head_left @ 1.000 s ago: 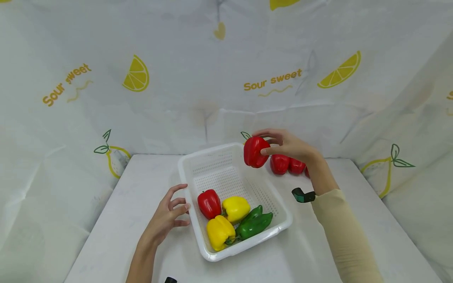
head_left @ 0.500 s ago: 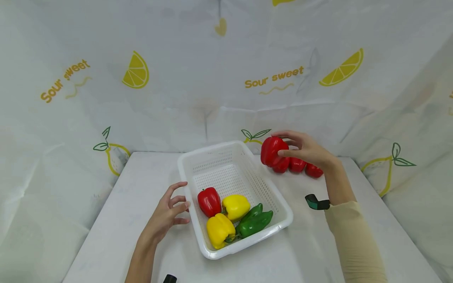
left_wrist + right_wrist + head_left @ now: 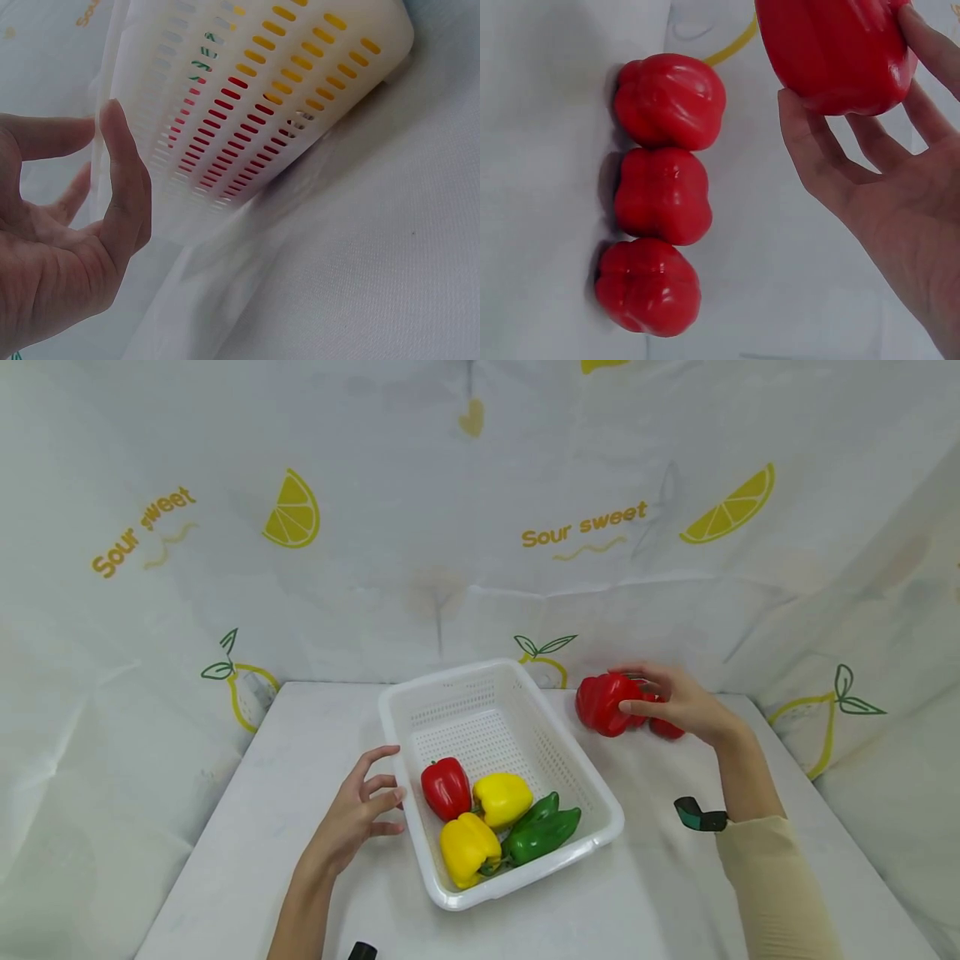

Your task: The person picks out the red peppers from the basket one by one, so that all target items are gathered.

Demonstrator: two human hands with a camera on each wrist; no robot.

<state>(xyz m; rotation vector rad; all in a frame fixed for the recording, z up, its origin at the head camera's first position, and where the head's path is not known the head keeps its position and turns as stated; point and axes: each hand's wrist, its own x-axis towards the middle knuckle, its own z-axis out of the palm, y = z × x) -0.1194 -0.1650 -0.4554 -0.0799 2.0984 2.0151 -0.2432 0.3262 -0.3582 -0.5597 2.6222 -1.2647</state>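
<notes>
My right hand (image 3: 678, 697) grips a red bell pepper (image 3: 613, 710) at the back right, fingers and thumb spread around it. In the right wrist view this held pepper (image 3: 840, 52) is apart from three red bell peppers standing in a row, among them the middle one (image 3: 664, 195). My left hand (image 3: 348, 818) holds the left rim of a white perforated basket (image 3: 438, 893), its fingers curled at the edge. Inside the basket lie a red bell pepper (image 3: 446, 787), two yellow bell peppers, one at the front (image 3: 467, 847), and green peppers (image 3: 543, 837).
The white table (image 3: 247, 860) carries the basket and the pepper row. Behind it hangs a white cloth (image 3: 420, 510) with lemon prints. A dark band device (image 3: 697, 816) sits at the right wrist.
My right hand has moved right and lower with the red bell pepper, from beside the basket's back corner to the row of red peppers. The left hand stays at the rim.
</notes>
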